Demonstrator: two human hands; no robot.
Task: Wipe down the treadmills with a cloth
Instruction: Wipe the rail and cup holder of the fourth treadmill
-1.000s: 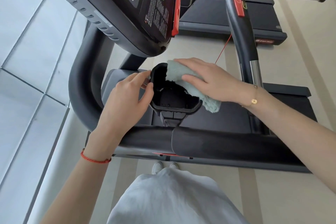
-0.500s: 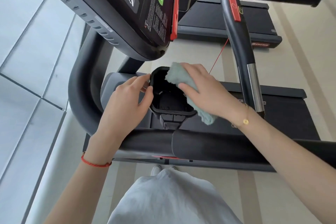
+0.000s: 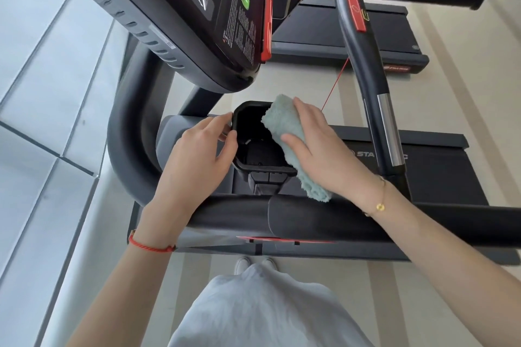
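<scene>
A black treadmill cup holder (image 3: 253, 166) hangs below the console (image 3: 197, 22). My left hand (image 3: 197, 160) grips the holder's left wall, thumb on the rim. A folded pale green cloth (image 3: 290, 138) lies over the holder's right rim, one end hanging down past the black front handrail (image 3: 310, 220). My right hand (image 3: 324, 149) holds the cloth, fingers laid over it and thumb pressing its inner side. The holder's inside is dark, and I cannot make out its bottom.
A curved black side handle (image 3: 366, 70) with a red button and chrome section rises right of my right hand. A red safety cord (image 3: 335, 84) runs across. A second treadmill deck (image 3: 352, 34) lies beyond. Grey floor tiles (image 3: 42, 121) are on the left.
My right hand has slid the cloth from the holder's far rim along its right rim, toward me. My left hand has kept its grip on the left wall.
</scene>
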